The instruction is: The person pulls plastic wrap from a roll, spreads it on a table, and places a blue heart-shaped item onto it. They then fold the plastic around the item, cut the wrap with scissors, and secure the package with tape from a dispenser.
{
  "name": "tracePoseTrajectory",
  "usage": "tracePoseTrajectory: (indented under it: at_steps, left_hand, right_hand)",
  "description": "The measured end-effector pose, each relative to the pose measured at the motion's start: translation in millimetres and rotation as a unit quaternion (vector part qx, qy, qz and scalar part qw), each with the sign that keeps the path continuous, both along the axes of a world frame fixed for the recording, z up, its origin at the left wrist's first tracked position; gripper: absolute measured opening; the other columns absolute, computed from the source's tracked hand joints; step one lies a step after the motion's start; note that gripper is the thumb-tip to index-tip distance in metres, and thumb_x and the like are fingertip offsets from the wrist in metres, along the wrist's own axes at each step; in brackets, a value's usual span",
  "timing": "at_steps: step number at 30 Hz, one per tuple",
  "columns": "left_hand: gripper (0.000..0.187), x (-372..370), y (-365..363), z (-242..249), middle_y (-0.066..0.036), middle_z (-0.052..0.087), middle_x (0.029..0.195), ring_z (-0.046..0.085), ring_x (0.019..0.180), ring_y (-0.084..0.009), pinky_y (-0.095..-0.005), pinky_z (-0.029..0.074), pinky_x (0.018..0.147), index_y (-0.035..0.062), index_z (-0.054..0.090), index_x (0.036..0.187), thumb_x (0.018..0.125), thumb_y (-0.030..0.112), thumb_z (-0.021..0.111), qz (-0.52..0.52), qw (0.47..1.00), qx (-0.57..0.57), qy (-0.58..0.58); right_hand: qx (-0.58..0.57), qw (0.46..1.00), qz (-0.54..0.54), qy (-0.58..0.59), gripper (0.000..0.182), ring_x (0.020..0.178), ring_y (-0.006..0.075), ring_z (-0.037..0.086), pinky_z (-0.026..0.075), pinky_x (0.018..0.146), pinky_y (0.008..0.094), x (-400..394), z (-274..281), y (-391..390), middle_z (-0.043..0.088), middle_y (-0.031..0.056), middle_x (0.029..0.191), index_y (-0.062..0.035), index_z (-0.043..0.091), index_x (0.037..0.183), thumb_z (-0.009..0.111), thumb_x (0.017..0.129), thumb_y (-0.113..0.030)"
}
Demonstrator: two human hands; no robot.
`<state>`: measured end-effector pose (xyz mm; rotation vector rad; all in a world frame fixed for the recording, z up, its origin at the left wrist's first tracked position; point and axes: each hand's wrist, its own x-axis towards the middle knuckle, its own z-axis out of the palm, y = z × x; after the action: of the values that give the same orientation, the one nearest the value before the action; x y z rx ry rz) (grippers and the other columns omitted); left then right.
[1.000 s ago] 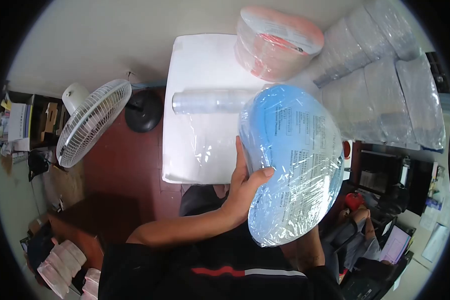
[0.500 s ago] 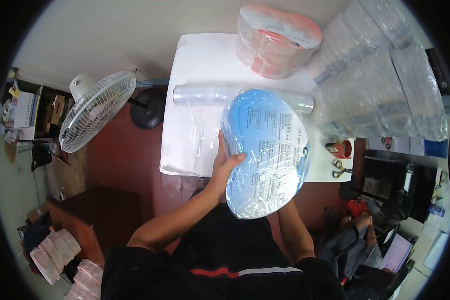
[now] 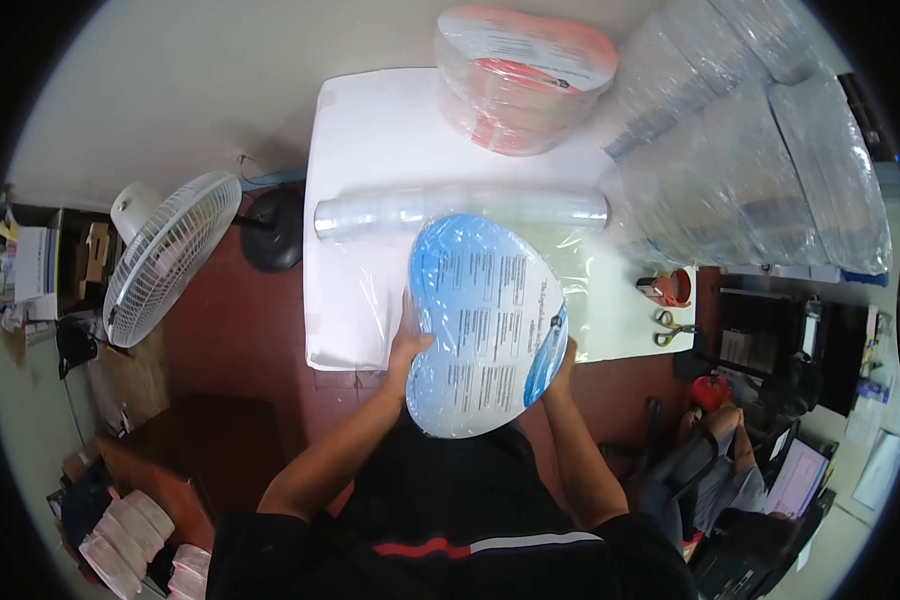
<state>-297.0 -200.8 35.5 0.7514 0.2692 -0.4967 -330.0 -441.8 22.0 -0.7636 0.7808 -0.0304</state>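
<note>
A bean-shaped blue and white printed package (image 3: 480,320), covered in shiny clear film, is held up between my two hands in front of my body. My left hand (image 3: 403,355) grips its left edge, thumb on the printed face and the other fingers mostly hidden behind. Along the lower right edge is my right hand (image 3: 562,372), closed on the package with its fingers largely out of sight behind it. Just beyond the package, a roll of clear plastic film (image 3: 370,215) lies across the white-covered table (image 3: 370,120).
A film-wrapped red and white stack (image 3: 525,85) stands at the back, beside tall wrapped stacks (image 3: 710,180) on the right. Scissors (image 3: 674,328) and a red tape dispenser (image 3: 670,289) lie at the right edge. A fan (image 3: 175,255) stands left; a seated person (image 3: 725,460) is at lower right.
The package has shifted left and down in view and turned slightly, its printed face now more squarely toward me. More of my right hand shows at its right edge.
</note>
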Motion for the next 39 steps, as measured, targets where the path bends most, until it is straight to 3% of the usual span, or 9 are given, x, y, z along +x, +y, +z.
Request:
tracePoseTrajectory:
  at_steps: [8,11,12,18,24,33,36,37,39]
  left_hand:
    - [0.096,-12.1,3.2,-20.3,-0.019,0.029,0.157,0.034,0.142,-0.0302,-0.0410,0.027,0.117,0.0018,0.009,0.158,0.082,0.023,0.063,0.074,0.992,0.089,-0.043]
    - [0.082,8.1,28.7,-2.1,-0.021,0.031,0.158,0.034,0.143,-0.0320,-0.0440,0.027,0.117,-0.0004,0.021,0.155,0.086,0.019,0.060,0.090,0.911,0.354,-0.192]
    - [0.077,21.9,41.5,13.5,-0.022,0.032,0.158,0.033,0.143,-0.0331,-0.0452,0.027,0.117,-0.0011,0.025,0.154,0.088,0.018,0.059,0.083,0.849,0.457,-0.252]
    - [0.069,100.4,64.6,-0.2,-0.022,0.016,0.163,0.012,0.150,-0.0458,-0.0617,0.013,0.117,0.0115,0.029,0.156,0.099,0.046,0.047,-0.184,0.486,0.760,-0.391]
    - [0.072,181.8,74.8,-27.0,-0.018,0.000,0.166,0.000,0.151,-0.0459,-0.0690,0.006,0.115,0.0272,0.021,0.159,0.098,0.056,0.045,-0.227,0.470,0.777,-0.353]
    - [0.071,249.3,60.5,-9.3,-0.021,0.022,0.160,0.025,0.145,-0.0430,-0.0664,0.023,0.111,0.0179,0.035,0.153,0.094,0.046,0.062,-0.004,0.357,0.895,-0.266]
    - [0.053,220.3,98.0,-19.0,-0.020,0.055,0.136,0.057,0.120,-0.0368,-0.0413,0.046,0.101,0.0064,0.057,0.134,0.091,0.035,0.069,0.152,0.397,0.845,-0.325]
    - [0.039,194.3,108.7,-9.5,-0.016,0.063,0.125,0.064,0.109,-0.0302,-0.0376,0.049,0.096,0.0026,0.061,0.126,0.094,0.024,0.068,0.151,0.593,0.746,-0.263]
    - [0.018,117.4,143.5,-19.2,-0.007,0.067,0.096,0.063,0.084,-0.0129,-0.0267,0.051,0.075,-0.0008,0.063,0.110,0.096,0.010,0.062,0.192,0.713,0.624,-0.258]
  right_hand:
    - [-0.281,0.952,0.121,-0.014,0.028,0.090,0.0200,0.067,0.055,0.077,0.0313,-9.3,-26.0,-37.5,0.069,0.0137,0.104,0.0076,0.063,0.116,0.049,0.099,-0.009]
    - [-0.579,0.804,0.134,-0.023,0.027,0.107,0.0293,0.063,0.049,0.092,0.0388,27.5,-1.1,-47.5,0.066,0.0177,0.117,0.0054,0.062,0.121,0.055,0.096,-0.005]
    - [-0.732,0.650,0.167,-0.118,0.029,0.108,0.0366,0.061,0.047,0.095,0.0417,45.6,2.7,-62.9,0.064,0.0210,0.121,0.0044,0.062,0.121,0.056,0.094,-0.004]
    - [-0.838,0.342,0.408,-0.120,0.072,0.145,0.0400,0.025,0.018,0.115,0.0601,138.5,1.4,-78.7,0.031,0.0180,0.157,-0.0060,0.033,0.152,0.065,0.091,-0.025]
    - [-0.824,0.396,0.374,-0.160,0.079,0.149,0.0428,0.015,0.008,0.117,0.0645,216.6,-15.3,-79.2,0.021,0.0189,0.161,-0.0060,0.024,0.156,0.052,0.096,-0.050]
    - [-0.861,0.488,0.094,-0.108,0.018,0.097,0.0320,0.057,0.047,0.083,0.0438,282.3,4.2,-62.2,0.061,0.0119,0.108,-0.0052,0.067,0.095,0.075,0.082,-0.013]
    - [-0.737,0.637,0.083,-0.209,0.019,0.073,0.0283,0.060,0.046,0.063,0.0394,255.2,5.7,-85.1,0.064,0.0094,0.083,-0.0034,0.065,0.079,0.077,0.083,-0.018]
    - [-0.729,0.649,0.103,-0.191,0.024,0.066,0.0242,0.056,0.044,0.059,0.0373,227.5,12.1,-97.6,0.061,0.0092,0.075,-0.0020,0.063,0.075,0.077,0.084,-0.019]
    - [-0.712,0.670,0.135,-0.160,0.035,0.052,0.0161,0.050,0.039,0.051,0.0331,147.3,40.7,-117.4,0.057,0.0088,0.059,0.0008,0.060,0.065,0.077,0.085,-0.022]
